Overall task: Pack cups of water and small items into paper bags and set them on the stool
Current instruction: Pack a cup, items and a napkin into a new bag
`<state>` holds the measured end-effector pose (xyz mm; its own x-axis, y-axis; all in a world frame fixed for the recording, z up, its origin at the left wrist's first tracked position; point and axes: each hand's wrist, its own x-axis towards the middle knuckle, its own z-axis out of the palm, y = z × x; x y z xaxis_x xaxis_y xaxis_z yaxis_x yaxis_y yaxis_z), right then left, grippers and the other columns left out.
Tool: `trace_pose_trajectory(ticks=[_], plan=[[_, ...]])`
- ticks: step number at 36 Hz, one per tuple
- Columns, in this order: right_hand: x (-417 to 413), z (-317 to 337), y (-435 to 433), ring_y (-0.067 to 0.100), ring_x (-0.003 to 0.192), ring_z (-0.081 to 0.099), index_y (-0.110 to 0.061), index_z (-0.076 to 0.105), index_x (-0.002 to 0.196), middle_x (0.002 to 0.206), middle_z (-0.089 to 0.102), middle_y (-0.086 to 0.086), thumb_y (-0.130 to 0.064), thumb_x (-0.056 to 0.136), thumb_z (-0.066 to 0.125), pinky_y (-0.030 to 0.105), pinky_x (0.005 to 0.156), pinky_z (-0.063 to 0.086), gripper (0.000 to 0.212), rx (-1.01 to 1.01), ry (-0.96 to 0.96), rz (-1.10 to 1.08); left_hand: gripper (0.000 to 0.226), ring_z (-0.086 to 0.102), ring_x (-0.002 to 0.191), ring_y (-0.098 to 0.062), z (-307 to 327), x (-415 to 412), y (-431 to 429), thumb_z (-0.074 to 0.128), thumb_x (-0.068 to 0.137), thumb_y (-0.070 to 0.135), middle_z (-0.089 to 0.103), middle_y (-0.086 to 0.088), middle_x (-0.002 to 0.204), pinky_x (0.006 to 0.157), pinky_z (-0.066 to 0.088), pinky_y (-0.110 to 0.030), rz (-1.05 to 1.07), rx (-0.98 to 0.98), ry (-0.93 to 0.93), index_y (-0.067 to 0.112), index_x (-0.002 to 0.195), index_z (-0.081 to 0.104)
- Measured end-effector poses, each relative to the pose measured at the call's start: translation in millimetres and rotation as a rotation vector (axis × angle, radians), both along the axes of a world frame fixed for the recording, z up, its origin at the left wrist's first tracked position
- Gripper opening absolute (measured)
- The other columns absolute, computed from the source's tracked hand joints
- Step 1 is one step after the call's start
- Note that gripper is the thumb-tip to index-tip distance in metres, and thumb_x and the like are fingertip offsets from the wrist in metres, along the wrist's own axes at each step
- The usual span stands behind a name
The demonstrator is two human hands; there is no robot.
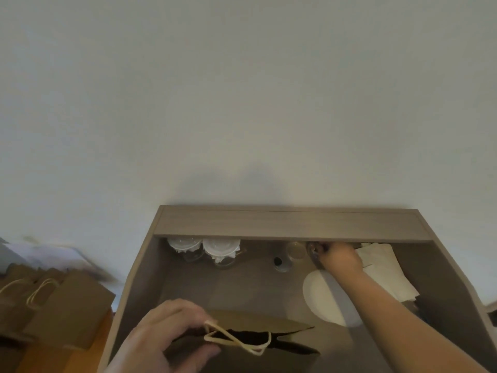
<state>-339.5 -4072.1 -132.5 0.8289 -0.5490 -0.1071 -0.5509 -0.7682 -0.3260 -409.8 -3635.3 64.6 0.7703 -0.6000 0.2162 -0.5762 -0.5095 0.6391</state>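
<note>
Your left hand pinches open paper bag by rim; your right hand curls round clear cup at counter back.

Lidded cups: two counted. Open paper bag: one counted on surface. Stacked paper bags: number not told, two rope handles seen. Small clear cup: one. Small round tub: one. Dark-topped small item: one. White disc: one. White paper pile: sheets uncounted. Hands: two counted, left hand, right hand.
</note>
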Motion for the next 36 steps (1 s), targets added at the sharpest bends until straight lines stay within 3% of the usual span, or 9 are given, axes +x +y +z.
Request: trace_pose_trajectory(ticks=[5, 8, 14, 19, 22, 26, 29, 33, 36], plan=[[3, 1, -3, 0.027, 0.070, 0.063, -0.025, 0.065, 0.068, 0.077, 0.070, 0.004, -0.058, 0.097, 0.058, 0.027, 0.060, 0.042, 0.044, -0.088, -0.001, 0.019, 0.028, 0.069, 0.109, -0.001, -4, -1, 1, 0.077, 0.077, 0.053, 0.068, 0.028, 0.115, 0.094, 0.053, -0.018, -0.006, 0.000, 0.024, 0.054, 0.105, 0.070], [3, -3, -4, 0.026, 0.060, 0.056, -0.022, 0.054, 0.059, 0.067, 0.066, 0.007, -0.043, 0.097, 0.060, 0.026, 0.055, 0.035, 0.044, -0.144, -0.039, 0.066, 0.028, 0.068, 0.111, -0.003, -8, -3, 1, 0.078, 0.077, 0.050, 0.067, 0.026, 0.115, 0.095, 0.052, -0.017, 0.009, -0.016, 0.021, 0.053, 0.104, 0.071], [-2, -7, -1, 0.034, 0.053, 0.060, -0.021, 0.055, 0.056, 0.056, 0.061, 0.011, -0.019, 0.088, 0.072, 0.028, 0.055, 0.036, 0.037, -0.219, -0.156, 0.038, 0.035, 0.066, 0.111, -0.002, -15, -4, 0, 0.080, 0.075, 0.050, 0.064, 0.031, 0.116, 0.091, 0.056, -0.021, 0.045, -0.038, -0.080, 0.050, 0.109, 0.070], [-22, 10, 8, 0.033, 0.058, 0.058, -0.020, 0.052, 0.065, 0.056, 0.052, 0.003, -0.018, 0.094, 0.066, 0.032, 0.059, 0.039, 0.032, -0.150, -0.376, 0.013, 0.042, 0.061, 0.120, -0.002, -18, -3, -1, 0.077, 0.076, 0.058, 0.060, 0.032, 0.124, 0.093, 0.053, -0.021, 0.066, -0.018, -0.166, 0.049, 0.116, 0.068], [-46, 23, 16, 0.033, 0.068, 0.056, -0.022, 0.050, 0.075, 0.066, 0.054, 0.001, -0.011, 0.094, 0.066, 0.036, 0.064, 0.042, 0.028, -0.023, -0.448, -0.062, 0.054, 0.057, 0.125, 0.000, -17, -5, -3, 0.083, 0.073, 0.053, 0.057, 0.033, 0.129, 0.098, 0.051, -0.031, 0.077, -0.009, -0.181, 0.049, 0.123, 0.063], [-96, 49, 41, 0.019, 0.079, 0.062, -0.024, 0.057, 0.095, 0.083, 0.063, 0.000, -0.014, 0.101, 0.060, 0.045, 0.069, 0.055, 0.012, 0.253, -0.371, -0.103, 0.062, 0.049, 0.138, -0.001, -18, -8, 1, 0.077, 0.074, 0.060, 0.053, 0.032, 0.140, 0.105, 0.052, -0.048, 0.091, 0.018, -0.164, 0.050, 0.132, 0.057], [-137, 74, 67, 0.011, 0.088, 0.066, -0.030, 0.061, 0.095, 0.088, 0.069, -0.009, -0.017, 0.102, 0.063, 0.038, 0.078, 0.054, 0.016, 0.383, -0.392, -0.136, 0.069, 0.042, 0.146, -0.005, -16, -11, 5, 0.078, 0.074, 0.060, 0.049, 0.031, 0.147, 0.108, 0.049, -0.058, 0.083, 0.025, -0.129, 0.052, 0.137, 0.053], [-186, 122, 97, 0.004, 0.073, 0.068, -0.027, 0.072, 0.091, 0.077, 0.075, -0.013, -0.013, 0.098, 0.072, 0.025, 0.068, 0.052, 0.015, 0.511, -0.448, -0.121, 0.075, 0.033, 0.152, -0.006, -8, -15, 8, 0.074, 0.073, 0.067, 0.043, 0.031, 0.154, 0.108, 0.045, -0.065, 0.054, 0.025, -0.124, 0.055, 0.142, 0.047], [-211, 176, 120, 0.013, 0.069, 0.072, -0.018, 0.080, 0.085, 0.076, 0.079, 0.001, -0.001, 0.090, 0.077, 0.010, 0.070, 0.053, 0.019, 0.653, -0.560, -0.059, 0.083, 0.029, 0.154, -0.005, 2, -21, 11, 0.076, 0.072, 0.075, 0.042, 0.029, 0.156, 0.111, 0.041, -0.061, 0.015, -0.007, -0.124, 0.053, 0.145, 0.046]])
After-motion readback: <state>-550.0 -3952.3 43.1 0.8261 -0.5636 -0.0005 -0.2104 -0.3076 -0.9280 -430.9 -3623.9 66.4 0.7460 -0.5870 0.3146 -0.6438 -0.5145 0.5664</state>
